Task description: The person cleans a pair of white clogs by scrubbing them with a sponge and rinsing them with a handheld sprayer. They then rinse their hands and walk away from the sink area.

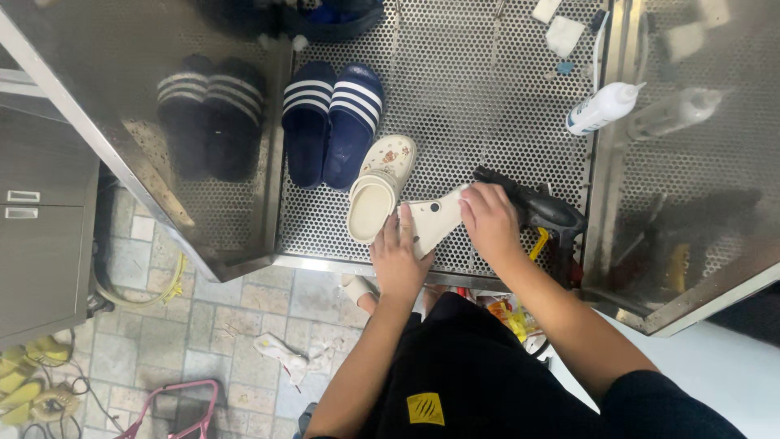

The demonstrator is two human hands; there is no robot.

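Note:
My left hand (398, 256) and my right hand (490, 221) both grip a cream clog (435, 221) lying on its side on the perforated steel worktop (487, 97). A second cream clog (379, 187), with small decorations on its toe, stands upright just left of it. A pair of navy slides with white stripes (331, 122) sits behind the clogs. A black spray gun (540, 210) lies right beside my right hand.
A white squeeze bottle (601, 107) lies at the right by the shiny steel side wall (691, 162). White cloth scraps (562, 34) rest at the back. Below, the tiled floor (203, 325) holds a white rag (284, 354), a pink frame (175, 406) and yellow items (32, 374).

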